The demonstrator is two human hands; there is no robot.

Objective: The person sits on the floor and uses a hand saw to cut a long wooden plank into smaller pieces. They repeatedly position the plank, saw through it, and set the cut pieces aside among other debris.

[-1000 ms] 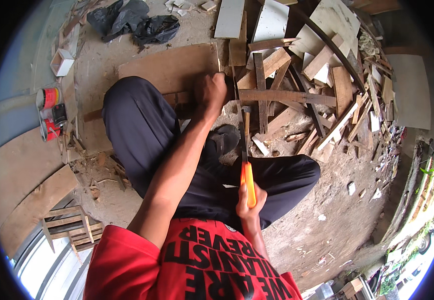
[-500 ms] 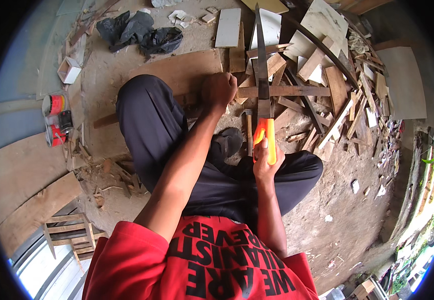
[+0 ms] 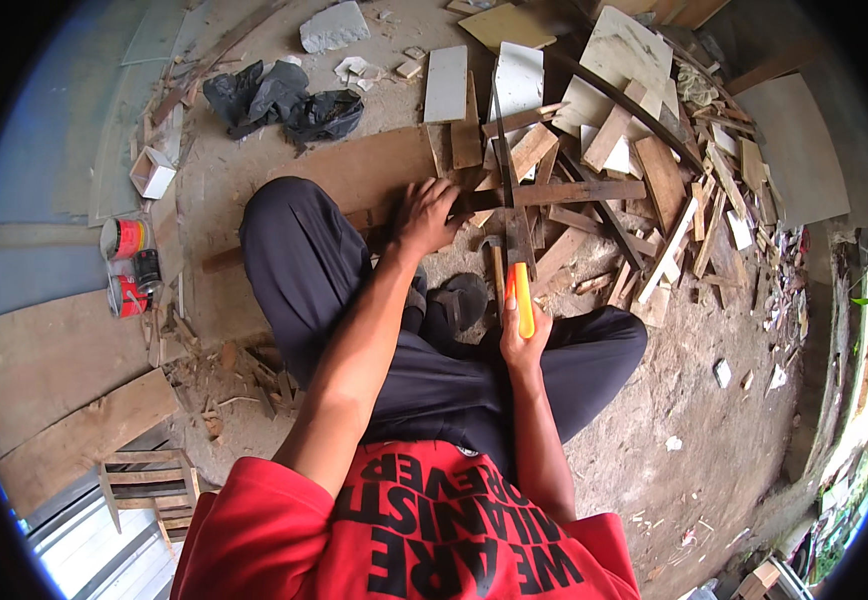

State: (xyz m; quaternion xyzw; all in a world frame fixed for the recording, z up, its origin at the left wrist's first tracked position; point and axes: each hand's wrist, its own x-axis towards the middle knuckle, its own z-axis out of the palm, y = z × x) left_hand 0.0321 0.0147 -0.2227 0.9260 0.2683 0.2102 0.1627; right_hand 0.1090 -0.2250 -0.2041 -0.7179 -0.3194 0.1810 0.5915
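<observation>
- Left hand [image 3: 424, 215] presses flat on a wooden strip [image 3: 574, 191] lying across the scrap pile on the ground.
- Right hand [image 3: 522, 340] grips a saw's orange handle [image 3: 522, 298]; its blade [image 3: 503, 150] crosses the strip.
- Sawing appears underway; the next stroke calls for the strip pinned firmly.

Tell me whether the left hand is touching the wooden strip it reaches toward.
Touching. The head view shows the left hand pressed flat on the wooden strip, fingers overlapping its near end with no gap.

Site: makeshift carpentry yard on a dirt floor. Evidence: offcut wood pile [image 3: 634, 150] beyond the hands, plywood sheets [image 3: 54, 350] and paint cans [image 3: 126, 262] leftward.
</observation>
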